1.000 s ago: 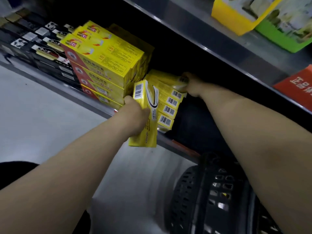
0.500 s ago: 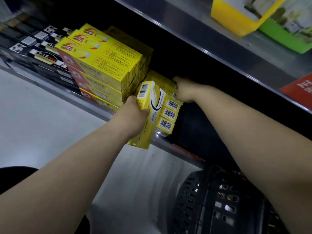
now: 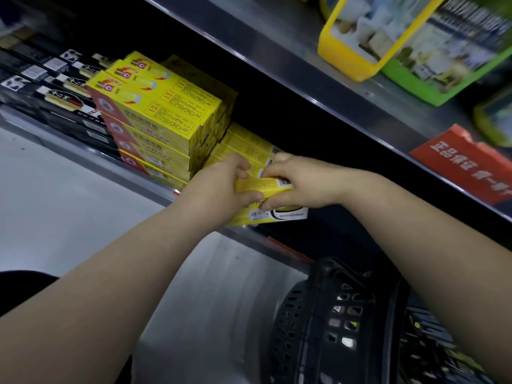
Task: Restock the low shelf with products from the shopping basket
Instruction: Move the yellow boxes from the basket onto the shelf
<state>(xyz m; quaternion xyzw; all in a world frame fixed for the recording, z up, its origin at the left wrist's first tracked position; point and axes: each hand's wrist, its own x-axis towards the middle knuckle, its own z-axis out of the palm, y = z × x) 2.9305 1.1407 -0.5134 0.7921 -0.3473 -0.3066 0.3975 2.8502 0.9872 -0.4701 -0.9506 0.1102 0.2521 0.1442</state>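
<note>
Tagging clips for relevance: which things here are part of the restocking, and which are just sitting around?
In the job: left hand and right hand, both gripping the small yellow box; stack of matching boxes; low shelf; black shopping basket.
Just around: large yellow-and-red boxes; black boxes; red sign; yellow-framed pack; green-framed pack.

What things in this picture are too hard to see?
Head view only.
Writing on the yellow box: too small, partly covered by the left hand and right hand.
Inside the basket: hidden by its wall and the right arm, cut off at the bottom edge.
Back of the low shelf: too dark.
Packs on the upper shelf: blurred.
</note>
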